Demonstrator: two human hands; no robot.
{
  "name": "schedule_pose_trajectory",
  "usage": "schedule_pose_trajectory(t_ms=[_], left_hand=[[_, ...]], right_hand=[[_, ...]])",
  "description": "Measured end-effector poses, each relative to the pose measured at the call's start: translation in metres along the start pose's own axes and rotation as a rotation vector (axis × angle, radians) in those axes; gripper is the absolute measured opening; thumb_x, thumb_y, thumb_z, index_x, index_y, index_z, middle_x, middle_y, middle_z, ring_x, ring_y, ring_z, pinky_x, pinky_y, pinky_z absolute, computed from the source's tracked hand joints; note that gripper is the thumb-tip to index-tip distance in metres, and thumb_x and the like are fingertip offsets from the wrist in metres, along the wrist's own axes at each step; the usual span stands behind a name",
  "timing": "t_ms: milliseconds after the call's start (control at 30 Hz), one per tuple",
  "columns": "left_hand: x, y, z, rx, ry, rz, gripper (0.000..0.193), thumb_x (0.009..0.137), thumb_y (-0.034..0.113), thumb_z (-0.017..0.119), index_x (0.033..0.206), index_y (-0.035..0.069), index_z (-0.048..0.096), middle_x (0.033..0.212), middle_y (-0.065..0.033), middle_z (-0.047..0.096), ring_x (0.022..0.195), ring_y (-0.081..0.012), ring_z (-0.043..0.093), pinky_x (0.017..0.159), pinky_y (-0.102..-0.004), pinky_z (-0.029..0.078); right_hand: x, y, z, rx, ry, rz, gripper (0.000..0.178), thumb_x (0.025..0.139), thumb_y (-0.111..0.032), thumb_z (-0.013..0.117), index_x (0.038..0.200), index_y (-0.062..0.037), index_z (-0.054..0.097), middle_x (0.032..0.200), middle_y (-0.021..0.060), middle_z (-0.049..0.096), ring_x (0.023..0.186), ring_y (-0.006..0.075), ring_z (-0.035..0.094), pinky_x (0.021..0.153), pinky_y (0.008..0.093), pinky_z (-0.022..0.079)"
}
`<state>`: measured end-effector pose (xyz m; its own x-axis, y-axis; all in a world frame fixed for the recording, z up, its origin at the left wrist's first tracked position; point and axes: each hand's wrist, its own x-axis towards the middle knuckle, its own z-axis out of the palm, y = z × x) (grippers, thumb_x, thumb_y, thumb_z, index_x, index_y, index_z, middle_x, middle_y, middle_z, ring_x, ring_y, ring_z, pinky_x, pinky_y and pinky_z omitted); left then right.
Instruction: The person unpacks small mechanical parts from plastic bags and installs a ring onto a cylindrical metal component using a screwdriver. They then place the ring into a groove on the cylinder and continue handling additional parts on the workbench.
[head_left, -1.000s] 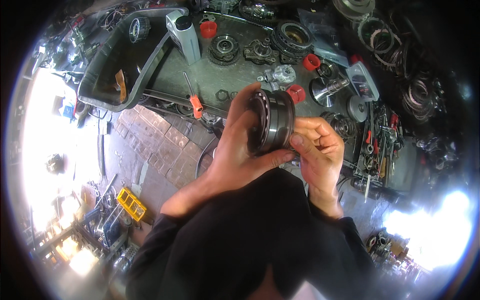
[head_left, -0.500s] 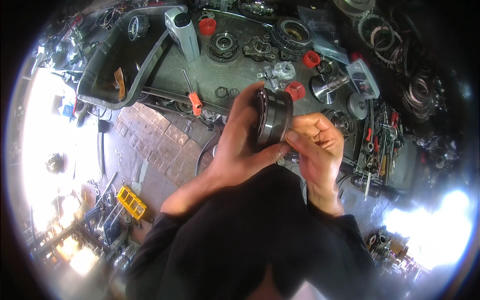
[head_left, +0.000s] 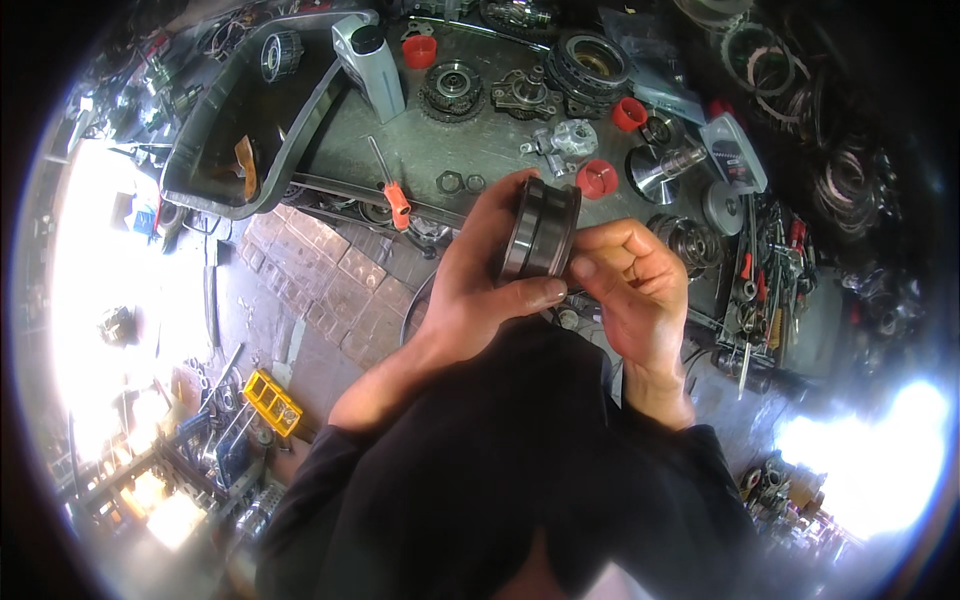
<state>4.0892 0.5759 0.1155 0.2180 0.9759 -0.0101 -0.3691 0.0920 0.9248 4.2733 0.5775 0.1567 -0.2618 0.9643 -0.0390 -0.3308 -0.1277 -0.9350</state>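
In front of my chest, my left hand (head_left: 470,290) is wrapped round a dark, shiny metal drum (head_left: 540,228) with a groove about its side. The palm is under its left face, the thumb along its lower edge. My right hand (head_left: 640,280) pinches the drum's right rim between thumb and curled fingers. Whether something small is also in that pinch is hidden. Beyond the drum, on the metal workbench (head_left: 340,150), lie a red cap (head_left: 597,178), two nuts (head_left: 460,183) and a silver metal fitting (head_left: 562,143).
An orange-handled screwdriver (head_left: 396,203) juts over the bench's near edge. A grey bottle (head_left: 370,68) stands beside a large black tray (head_left: 180,190). Gear assemblies (head_left: 452,90) line the back; a shaft on a disc (head_left: 660,172) and tools (head_left: 770,270) are right. A yellow tray (head_left: 272,403) is lower left.
The drum has turned in my hands, so its left face no longer shows and its side faces me more. My right fingers stay at the rim. The view has shifted slightly.
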Motion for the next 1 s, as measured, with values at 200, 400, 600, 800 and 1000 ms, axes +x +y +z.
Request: schedule_pose_trajectory(t_ms=[200, 400, 600, 800, 1000], left_hand=[[0.002, -0.004, -0.002, -0.044, -0.030, 0.014, 0.052, 0.075, 0.008, 0.078, 0.122, -0.005, 0.062, 0.153, -0.0169, 0.041, 0.137, -0.0251, 0.045, 0.108, -0.0356, 0.039], [0.006, 0.000, 0.014, -0.301, 0.027, -0.093, 0.072, 0.071, -0.003, 0.069, 0.140, -0.004, 0.052, 0.148, -0.0122, 0.047, 0.129, -0.0205, 0.052, 0.097, -0.0303, 0.049], [0.033, 0.007, 0.025, -0.334, 0.050, 0.058, 0.075, 0.064, 0.012, 0.063, 0.136, -0.009, 0.055, 0.148, -0.0194, 0.049, 0.128, -0.0276, 0.055, 0.099, -0.0382, 0.050], [0.047, -0.004, 0.020, -0.458, 0.256, 0.000, 0.082, 0.064, 0.020, 0.060, 0.137, -0.014, 0.048, 0.132, -0.0235, 0.057, 0.118, -0.0316, 0.059, 0.104, -0.0381, 0.046], [0.094, -0.016, 0.071, -0.389, 0.292, 0.084, 0.097, 0.061, 0.025, 0.066, 0.145, -0.013, 0.038, 0.148, -0.0292, 0.046, 0.134, -0.0386, 0.051, 0.113, -0.0438, 0.042]], right_hand=[[-0.002, 0.001, 0.002, -0.032, 0.017, 0.011, 0.021, 0.094, 0.012, 0.061, 0.113, 0.0038, 0.062, 0.098, 0.0082, 0.072, 0.088, 0.0103, 0.066, 0.081, 0.0237, 0.052], [-0.002, -0.010, 0.003, -0.031, 0.053, 0.069, 0.025, 0.093, 0.012, 0.062, 0.117, 0.0042, 0.060, 0.102, 0.0121, 0.072, 0.092, 0.0138, 0.067, 0.084, 0.0263, 0.054], [0.016, -0.045, -0.019, -0.259, -0.151, 0.101, 0.035, 0.094, 0.006, 0.065, 0.128, 0.0026, 0.059, 0.112, 0.0111, 0.073, 0.096, 0.0131, 0.068, 0.084, 0.0267, 0.055], [0.063, -0.095, -0.148, -0.684, 0.061, -0.084, 0.026, 0.093, -0.007, 0.071, 0.119, -0.0033, 0.069, 0.102, 0.0057, 0.076, 0.091, 0.0107, 0.069, 0.078, 0.0248, 0.055], [0.227, -0.136, -0.413, -1.267, 0.282, 0.104, 0.029, 0.091, -0.019, 0.071, 0.118, -0.0061, 0.071, 0.094, 0.0099, 0.075, 0.085, 0.0191, 0.071, 0.077, 0.0308, 0.055]])
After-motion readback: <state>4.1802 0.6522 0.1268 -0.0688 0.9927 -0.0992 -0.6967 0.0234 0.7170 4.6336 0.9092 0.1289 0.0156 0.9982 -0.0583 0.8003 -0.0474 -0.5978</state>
